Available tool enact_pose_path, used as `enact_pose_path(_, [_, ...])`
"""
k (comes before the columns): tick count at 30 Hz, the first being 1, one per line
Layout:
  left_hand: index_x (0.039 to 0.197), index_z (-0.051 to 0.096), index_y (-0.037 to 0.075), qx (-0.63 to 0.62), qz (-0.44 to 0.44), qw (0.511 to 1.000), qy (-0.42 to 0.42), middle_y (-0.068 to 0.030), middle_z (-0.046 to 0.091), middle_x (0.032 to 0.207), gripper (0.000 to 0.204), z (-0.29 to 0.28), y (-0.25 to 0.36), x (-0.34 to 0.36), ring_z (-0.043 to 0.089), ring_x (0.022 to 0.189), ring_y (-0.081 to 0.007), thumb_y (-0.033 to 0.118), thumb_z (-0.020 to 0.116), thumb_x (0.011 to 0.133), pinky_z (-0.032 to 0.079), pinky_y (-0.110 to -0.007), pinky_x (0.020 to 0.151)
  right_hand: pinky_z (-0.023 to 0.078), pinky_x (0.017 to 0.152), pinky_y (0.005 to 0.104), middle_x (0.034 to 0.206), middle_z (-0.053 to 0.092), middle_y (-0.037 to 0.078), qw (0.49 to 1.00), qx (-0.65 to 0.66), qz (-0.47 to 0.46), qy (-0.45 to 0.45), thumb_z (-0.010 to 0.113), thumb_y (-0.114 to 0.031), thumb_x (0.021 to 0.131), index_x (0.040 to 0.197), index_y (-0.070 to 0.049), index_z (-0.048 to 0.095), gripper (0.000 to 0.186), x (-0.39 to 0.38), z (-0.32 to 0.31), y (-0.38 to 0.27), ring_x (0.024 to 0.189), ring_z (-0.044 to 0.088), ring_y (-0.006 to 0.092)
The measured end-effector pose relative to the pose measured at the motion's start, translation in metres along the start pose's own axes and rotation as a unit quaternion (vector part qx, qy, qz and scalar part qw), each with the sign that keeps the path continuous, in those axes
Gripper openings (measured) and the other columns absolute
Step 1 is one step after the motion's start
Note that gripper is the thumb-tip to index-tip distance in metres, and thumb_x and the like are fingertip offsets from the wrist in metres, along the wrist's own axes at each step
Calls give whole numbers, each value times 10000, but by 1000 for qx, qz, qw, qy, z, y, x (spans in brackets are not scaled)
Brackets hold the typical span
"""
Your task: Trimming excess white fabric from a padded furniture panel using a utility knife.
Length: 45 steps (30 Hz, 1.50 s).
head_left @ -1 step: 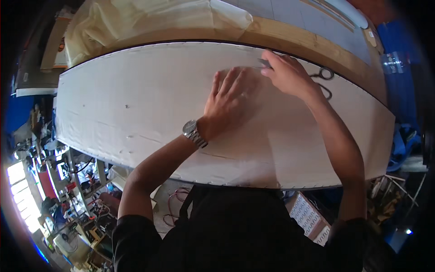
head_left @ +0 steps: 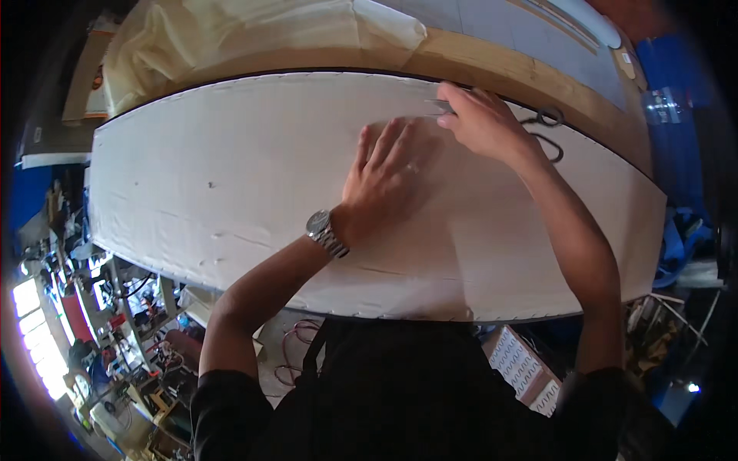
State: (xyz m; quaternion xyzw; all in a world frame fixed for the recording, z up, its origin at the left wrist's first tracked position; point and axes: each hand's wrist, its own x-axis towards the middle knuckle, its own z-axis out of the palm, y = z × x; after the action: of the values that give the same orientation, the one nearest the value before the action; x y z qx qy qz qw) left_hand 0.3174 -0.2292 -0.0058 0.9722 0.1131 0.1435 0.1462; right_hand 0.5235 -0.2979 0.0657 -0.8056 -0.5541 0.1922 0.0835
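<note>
1. Panel (head_left: 269, 161), covered in white cloth: lies broad and flat before the person, its near edge at the waist; dark border along the far edge, row of short ticks just inside it.
2. Left hand (head_left: 380, 180): palm down on the panel's middle, fingers straight and spread, gripping nothing. Watch (head_left: 318, 223) on that wrist.
3. Right hand (head_left: 488, 127): near the far edge, right of the left hand; fingers closed around the middle of the scissors (head_left: 446, 106).
4. Scissors: blades point left, tips slightly apart; handle loops stick out behind the hand, spread, no fingers through them. Cannot tell whether the blades touch cloth.
5. Cloth: small dimples and creases on the left part.
6. Beyond the far edge: wood strip (head_left: 492, 58), crumpled yellowish sheet (head_left: 231, 38) at left.
7. Far right: clear bottle (head_left: 667, 105).
</note>
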Motion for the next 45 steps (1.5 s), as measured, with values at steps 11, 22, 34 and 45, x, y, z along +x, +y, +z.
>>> enact_pose_path(11, [1537,470,222,-56,-4,998,-9,-191,338,1612,686,-1,-9,-4,278,1510,-381,473,647,924,172,-652,1197,435,1005,498,1185,604,185,973,-144,76,-164,652,-188,964,1237,-58,526,328,33,-27,-51,1189,546,390])
enact_pose_path(22, [1525,462,200,-73,-12,997,-8,-186,300,1625,700,3,-8,-5,270,1507,-376,466,660,909,170,-672,1191,481,955,516,1064,680,230,942,-270,3,-199,649,-75,891,1123,39,584,267,51,-27,-72,1090,625,421])
enact_pose_path(34, [1478,493,121,-71,0,997,-1,-209,347,1590,650,5,-9,-6,266,1499,-389,421,626,916,217,-697,1162,531,939,499,1099,693,279,943,-271,42,-188,632,28,822,1121,114,608,312,55,-17,-98,1117,651,431])
enact_pose_path(45, [1452,520,136,-103,-7,994,27,-243,325,1593,648,5,-12,-7,272,1498,-398,426,655,888,220,-702,1151,533,601,425,798,666,191,946,-135,153,-252,764,-146,868,1120,79,542,404,67,-47,-72,625,664,277])
